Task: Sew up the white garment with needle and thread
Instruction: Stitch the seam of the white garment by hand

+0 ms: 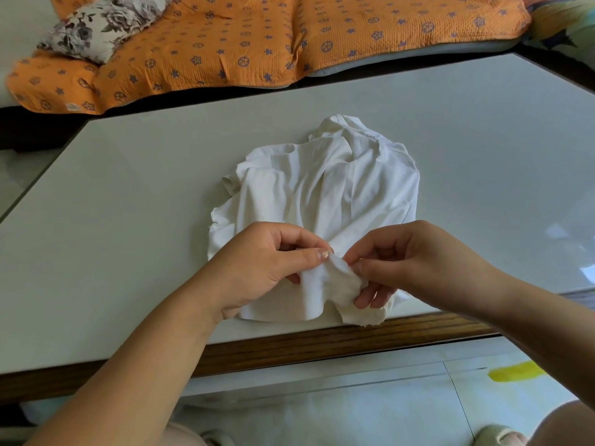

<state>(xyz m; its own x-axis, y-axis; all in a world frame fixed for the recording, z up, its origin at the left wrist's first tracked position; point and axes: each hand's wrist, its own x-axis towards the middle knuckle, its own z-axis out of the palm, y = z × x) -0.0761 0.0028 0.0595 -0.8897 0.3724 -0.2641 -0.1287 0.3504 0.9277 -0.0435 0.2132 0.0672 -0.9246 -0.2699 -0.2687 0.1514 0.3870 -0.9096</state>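
Both hands meet over the near edge of a table, each with its fingers curled onto the same raised fold of cloth. The left hand (264,265) comes in from the near left. Its thumb lies flat on top of the fold with the nail showing, and its fingers are tucked under the cloth. The right hand (415,262) comes in from the near right. Its thumb and forefinger pinch the top of the fold just beside the left thumb, and its other fingers curl beneath the cloth. Whether this pinch also holds a needle is too small to tell.

The white garment (322,188) lies crumpled in a loose heap near the middle of the table (145,188), which has a smooth, pale grey top. Most of the heap spreads away from the hands toward the far side. Its near hem is lifted between the hands, and a loose flap of it reaches the table's near rim. That rim is a dark wooden edge (289,346).

Beyond the far side of the table, an orange quilted cover (225,43) with small blue star and wheel motifs is spread over a seat. A floral cushion (103,24) in grey and cream rests on it at the far left.

Below the table's near side is a pale tiled floor (354,407) with a yellow mark (515,371) to the right. A light slipper (495,436) shows at the very near edge.
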